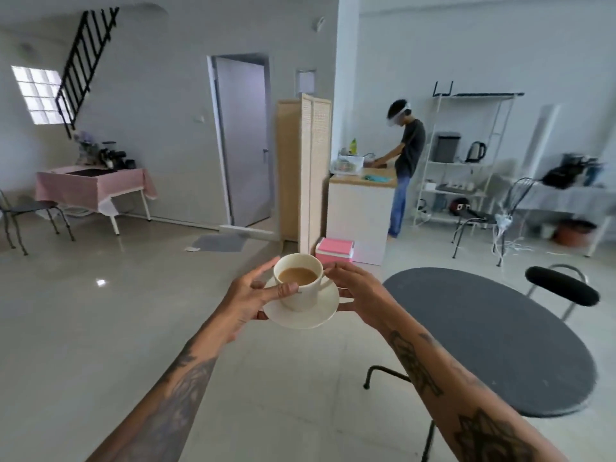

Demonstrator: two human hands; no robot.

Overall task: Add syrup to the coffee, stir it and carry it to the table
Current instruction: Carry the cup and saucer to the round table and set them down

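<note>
**Coffee held in mid-air beside the round surface**

Above the tiled floor, both hands carry a cream cup of milky coffee on its saucer. Left hand curls round cup and saucer edge; right hand grips the opposite rim. Just right lies the dark round surface.

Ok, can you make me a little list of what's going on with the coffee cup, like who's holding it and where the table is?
cup: white cup of milky coffee, upright on a white saucer
left hand: left hand under the saucer rim, thumb against the cup's side
right hand: right hand at the saucer's other side, by the cup handle
height: carried in the air over the floor
table: dark oval table to the right, nothing on it
chair: black padded chair behind the table
background: another person working at a counter
</note>
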